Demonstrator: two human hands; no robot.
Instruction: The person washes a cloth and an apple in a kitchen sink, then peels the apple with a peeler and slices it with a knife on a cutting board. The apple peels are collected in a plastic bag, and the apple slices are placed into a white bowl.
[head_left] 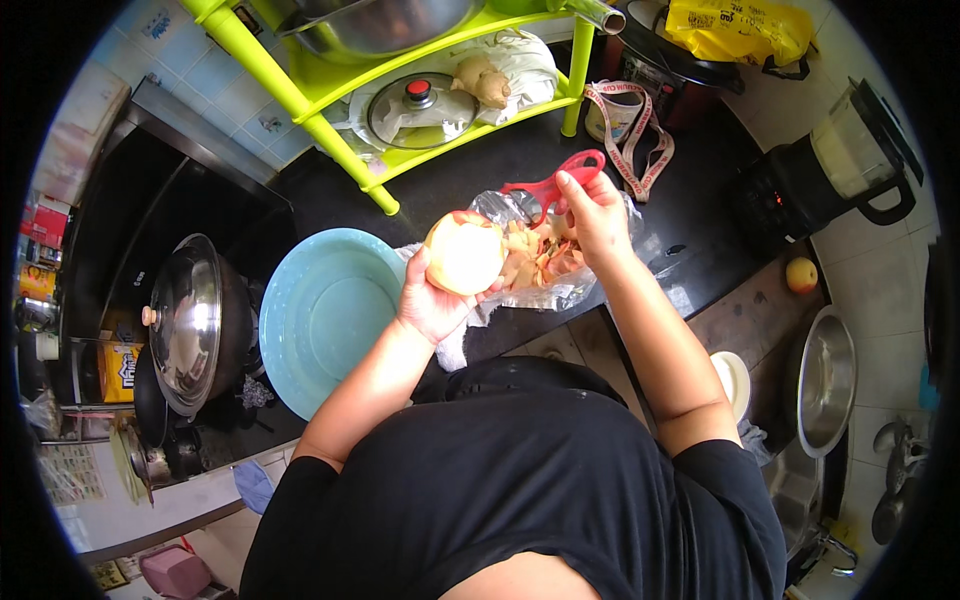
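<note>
My left hand (440, 295) is closed round a mostly peeled apple (468, 258), pale all over but for some reddish skin at its top edge. Right of it, raised above the counter, my right hand (598, 212) pinches a red peeler (545, 190) between thumb and fingers. The peeler's blade end points left toward the apple and stands apart from it. Beneath both hands, a clear plastic bag (575, 293) lies on the black counter with a heap of red and yellow peelings (545, 262) on it.
A light blue basin (285, 330) stands left of my left hand, with a lidded pan (190, 320) on the stove beyond. A green rack (335, 140) rises behind. At right are a blender (835, 150), another apple (800, 275) and a metal bowl (845, 385).
</note>
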